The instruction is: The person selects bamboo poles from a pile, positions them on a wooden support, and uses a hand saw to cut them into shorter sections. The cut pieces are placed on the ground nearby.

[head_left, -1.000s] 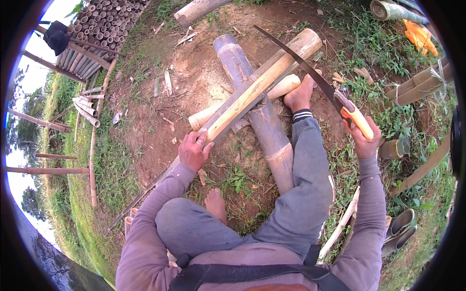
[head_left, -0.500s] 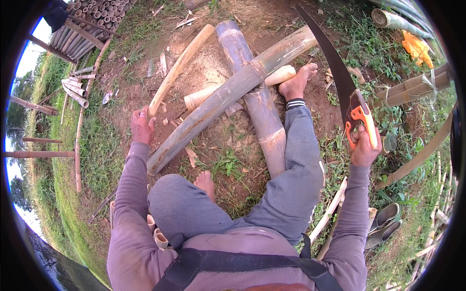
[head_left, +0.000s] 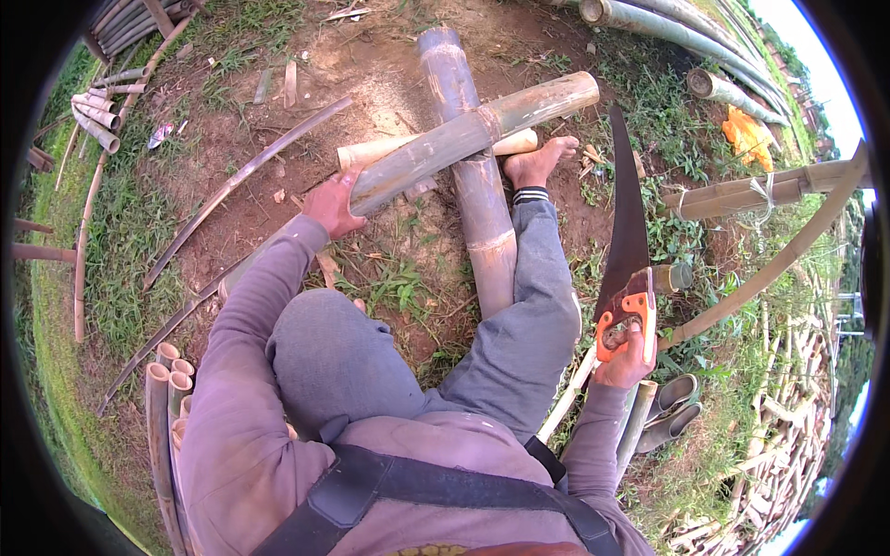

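Note:
A thick grey-green bamboo pole (head_left: 440, 167) lies slantwise across another thick bamboo pole (head_left: 487, 227). My left hand (head_left: 334, 204) grips the upper pole near its lower-left part, thumb over one side; the forearm covers some of that end. At the right, my right hand (head_left: 626, 360) is closed around the orange handle of a handsaw (head_left: 626, 208). Its dark blade points up and away, apart from the poles. A paler bamboo piece (head_left: 375, 151) shows partly beneath the crossing. My bare foot (head_left: 542, 162) rests beside the lower pole.
A long split bamboo strip (head_left: 246, 181) lies on the left. Short bamboo tubes (head_left: 158, 372) stand by my left side. Boots (head_left: 669, 412), bamboo scraps (head_left: 779, 435) and an orange cloth or bag (head_left: 746, 137) are to the right. Long bamboo poles (head_left: 667, 32) lie at the far right.
My left hand has let go of the pale bamboo piece and moved right onto the upper pole. The saw has come down and closer to my body. The view has shifted.

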A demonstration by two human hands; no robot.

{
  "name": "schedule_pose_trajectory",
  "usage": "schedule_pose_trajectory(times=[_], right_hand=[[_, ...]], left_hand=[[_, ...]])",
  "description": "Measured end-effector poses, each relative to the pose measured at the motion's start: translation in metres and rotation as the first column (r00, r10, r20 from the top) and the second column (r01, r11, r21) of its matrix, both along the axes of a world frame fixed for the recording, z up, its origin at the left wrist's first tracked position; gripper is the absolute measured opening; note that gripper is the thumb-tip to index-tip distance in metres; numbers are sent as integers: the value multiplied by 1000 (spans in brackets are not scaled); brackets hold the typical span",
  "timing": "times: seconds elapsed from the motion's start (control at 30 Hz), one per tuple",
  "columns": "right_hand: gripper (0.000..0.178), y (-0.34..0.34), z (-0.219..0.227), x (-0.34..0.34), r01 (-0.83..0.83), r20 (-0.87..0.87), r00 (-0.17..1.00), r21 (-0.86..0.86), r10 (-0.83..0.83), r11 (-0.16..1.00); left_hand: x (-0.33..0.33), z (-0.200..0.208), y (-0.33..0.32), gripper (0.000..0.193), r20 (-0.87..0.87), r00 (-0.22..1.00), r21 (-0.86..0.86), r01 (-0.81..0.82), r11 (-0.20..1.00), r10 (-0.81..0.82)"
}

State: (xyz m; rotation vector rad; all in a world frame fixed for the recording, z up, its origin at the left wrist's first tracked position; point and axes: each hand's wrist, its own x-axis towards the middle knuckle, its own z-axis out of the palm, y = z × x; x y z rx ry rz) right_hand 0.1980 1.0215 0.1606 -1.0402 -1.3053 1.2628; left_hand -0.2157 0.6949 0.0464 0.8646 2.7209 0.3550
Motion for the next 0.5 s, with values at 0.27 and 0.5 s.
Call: schedule_pose_trajectory(times=[0.27, 0.5], right_hand=[[5, -38, 11, -33, -165, -5, 986, 35, 165, 986], [23, -39, -15, -76, -452, 89, 891, 98, 445, 886]], left_hand=[[-35, 2, -93, 107, 123, 992, -73, 39, 997, -30], [-15, 15, -69, 111, -245, 967, -116, 40, 992, -68]])
